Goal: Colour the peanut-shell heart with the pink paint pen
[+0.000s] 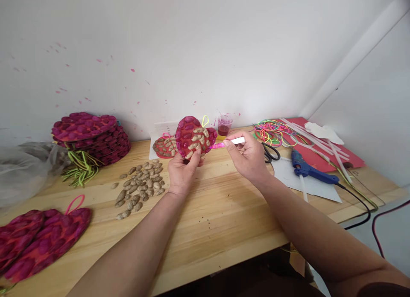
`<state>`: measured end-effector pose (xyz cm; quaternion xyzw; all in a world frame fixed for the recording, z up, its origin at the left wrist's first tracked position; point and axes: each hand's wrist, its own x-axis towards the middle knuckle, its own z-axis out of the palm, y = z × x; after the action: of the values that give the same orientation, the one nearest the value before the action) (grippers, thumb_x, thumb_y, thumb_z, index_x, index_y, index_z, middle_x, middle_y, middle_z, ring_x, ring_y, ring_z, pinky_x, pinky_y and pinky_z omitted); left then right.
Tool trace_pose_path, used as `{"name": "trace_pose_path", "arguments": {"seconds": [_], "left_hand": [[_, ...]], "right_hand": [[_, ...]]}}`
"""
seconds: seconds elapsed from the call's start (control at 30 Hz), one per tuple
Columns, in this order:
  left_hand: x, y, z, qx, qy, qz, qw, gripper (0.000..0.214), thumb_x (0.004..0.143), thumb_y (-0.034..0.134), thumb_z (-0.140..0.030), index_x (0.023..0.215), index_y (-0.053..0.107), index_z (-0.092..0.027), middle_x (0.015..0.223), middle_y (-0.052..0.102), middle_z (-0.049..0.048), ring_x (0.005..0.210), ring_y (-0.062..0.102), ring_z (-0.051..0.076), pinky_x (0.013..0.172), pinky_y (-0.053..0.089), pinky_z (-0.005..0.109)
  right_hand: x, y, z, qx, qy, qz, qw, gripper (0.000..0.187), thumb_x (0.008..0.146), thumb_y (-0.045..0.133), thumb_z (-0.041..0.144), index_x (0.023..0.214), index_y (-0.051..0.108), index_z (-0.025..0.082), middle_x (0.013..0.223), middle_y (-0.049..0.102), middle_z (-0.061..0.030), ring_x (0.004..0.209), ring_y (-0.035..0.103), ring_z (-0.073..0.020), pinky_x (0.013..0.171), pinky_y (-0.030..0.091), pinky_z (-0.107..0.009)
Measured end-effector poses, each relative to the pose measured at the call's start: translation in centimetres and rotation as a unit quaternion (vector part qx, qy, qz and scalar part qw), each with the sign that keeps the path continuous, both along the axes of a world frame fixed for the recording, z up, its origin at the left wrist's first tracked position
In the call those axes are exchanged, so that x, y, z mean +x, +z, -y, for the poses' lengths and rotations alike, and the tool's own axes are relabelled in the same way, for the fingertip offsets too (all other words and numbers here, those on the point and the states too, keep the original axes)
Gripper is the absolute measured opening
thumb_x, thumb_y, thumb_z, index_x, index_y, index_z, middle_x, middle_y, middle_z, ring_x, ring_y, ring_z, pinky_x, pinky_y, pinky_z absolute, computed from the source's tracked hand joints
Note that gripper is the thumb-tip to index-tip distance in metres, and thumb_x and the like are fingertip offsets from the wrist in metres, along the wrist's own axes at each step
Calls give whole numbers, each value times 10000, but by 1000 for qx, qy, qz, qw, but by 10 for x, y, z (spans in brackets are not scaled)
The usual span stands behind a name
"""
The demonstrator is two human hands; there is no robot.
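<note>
My left hand grips the lower edge of a heart-shaped peanut craft piece, thumb on its front. Unshelled peanuts cover its red backing, magenta along the left and outer edges and bare tan in the middle. A yellow loop stands up from its top. My right hand is closed on a short white stick whose pink-stained end touches or nearly touches the heart's right edge. Behind the heart lies another red piece with tan peanuts, partly hidden. A clear cup of dark red liquid stands by the wall.
Loose peanuts lie left of my hands. Magenta pieces are stacked at the back left, with more at the front left. On the right are a blue glue gun, coloured cords, black-handled scissors and glue sticks.
</note>
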<state>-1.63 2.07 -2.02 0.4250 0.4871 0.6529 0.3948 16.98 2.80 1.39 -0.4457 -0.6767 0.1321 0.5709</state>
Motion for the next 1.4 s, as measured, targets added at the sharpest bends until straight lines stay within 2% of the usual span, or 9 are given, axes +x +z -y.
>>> {"name": "trace_pose_path", "arguments": {"seconds": [0.37,0.53,0.7,1.0,1.2,1.4], "left_hand": [[1,-1,-2,13,1,28,1000,337,692,882,-447,856,789,-169,724,755,25,588,713,179,584,614,290],[0,-3,-3,6,-4,44,999,362,683,893,-456,871,800,-161,752,761,35,599,712,180,608,622,306],[0,-2,-4,-8,1,85,996,359,674,893,-458,843,791,-159,768,755,31,602,701,173,611,626,318],[0,-1,-4,-15,-9,116,993,389,654,914,-471,868,795,-169,845,760,33,633,697,168,665,638,355],[0,-1,-4,-19,-19,117,993,437,639,923,-497,893,802,-162,890,771,39,655,688,149,697,630,330],[0,-2,-5,-17,-30,120,992,403,648,922,-488,861,798,-168,839,756,20,641,682,142,675,621,309]], "right_hand": [[3,5,0,4,-56,14,998,215,915,718,449,907,690,236,882,735,-28,745,655,-162,693,506,-314],[1,5,0,-18,-24,-12,999,185,925,700,419,904,676,237,838,736,-8,684,642,-143,632,482,-285],[3,6,-3,-36,-48,-29,998,189,902,705,416,870,657,236,834,703,-13,716,627,-153,663,477,-302],[5,4,-7,-81,-36,-75,993,208,879,716,438,871,661,238,799,678,-9,709,591,-156,661,453,-311],[7,2,-8,-80,-17,-88,993,239,889,710,474,905,682,237,821,688,-7,700,580,-148,667,460,-310],[6,1,-11,-88,-20,-126,988,300,850,738,510,885,655,224,783,676,13,683,596,-143,672,489,-311]]}}
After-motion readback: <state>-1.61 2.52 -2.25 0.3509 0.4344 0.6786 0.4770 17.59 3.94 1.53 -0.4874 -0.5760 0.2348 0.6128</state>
